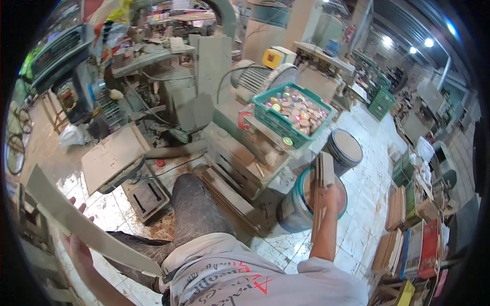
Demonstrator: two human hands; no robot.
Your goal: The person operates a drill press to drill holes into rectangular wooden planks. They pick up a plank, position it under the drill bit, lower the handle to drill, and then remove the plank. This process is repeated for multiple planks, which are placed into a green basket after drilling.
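A long, flat, pale wooden board (pixel 87 227) slants across my left side. My left hand (pixel 77 249) grips it from behind, its fingers showing past both edges. On the right, my right hand (pixel 331 198) is closed on several narrow wooden strips (pixel 324 168) held together in a bundle. The bundle stands on end over a large drum (pixel 292 209) with a green rim; whether it rests on the drum I cannot tell. More long boards (pixel 229 196) lie stacked on the floor beside my knee.
A green crate (pixel 286 125) full of small round discs sits on a machine with a motor (pixel 255 79). Behind the drum stands another round bucket (pixel 346 148). A flat machine table (pixel 115 155) is ahead on the left. Boards and boxes (pixel 423 245) line the right side.
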